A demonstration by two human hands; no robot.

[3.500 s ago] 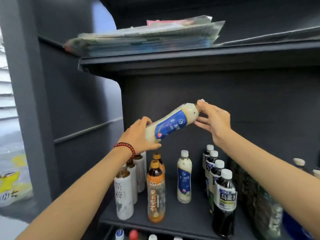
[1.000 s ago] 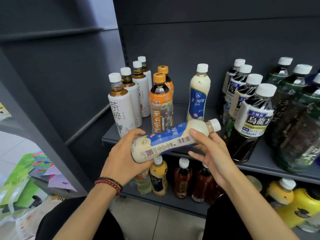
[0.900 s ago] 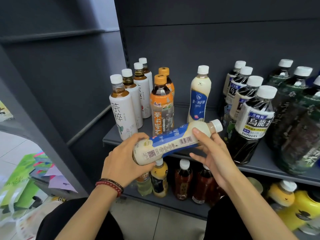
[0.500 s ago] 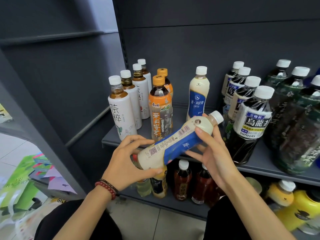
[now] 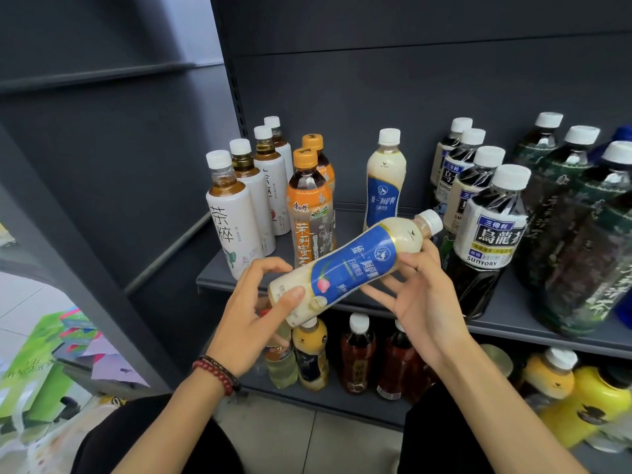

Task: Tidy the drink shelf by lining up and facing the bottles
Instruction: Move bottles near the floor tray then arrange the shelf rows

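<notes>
A cream milk-tea bottle (image 5: 355,261) with a blue label lies tilted in front of the shelf, its white cap up and to the right, label front facing me. My left hand (image 5: 253,313) holds its base, thumb across the bottom. My right hand (image 5: 415,292) cradles its neck end from below with fingers curled round it. A matching milk-tea bottle (image 5: 384,183) stands upright at the back of the grey shelf (image 5: 533,326). White tea bottles (image 5: 231,217) form a row on the left, with orange tea bottles (image 5: 309,213) beside them.
Dark oolong bottles (image 5: 485,230) line up to the right, with large dark green bottles (image 5: 588,241) further right. The lower shelf holds yellow and brown drink bottles (image 5: 357,354). A grey side panel stands at the left. Green packaging (image 5: 37,364) lies on the floor.
The camera dropped from the upper shelf to this one. In the last second both hands rolled the bottle, so the barcode side turned away and the label front faces me.
</notes>
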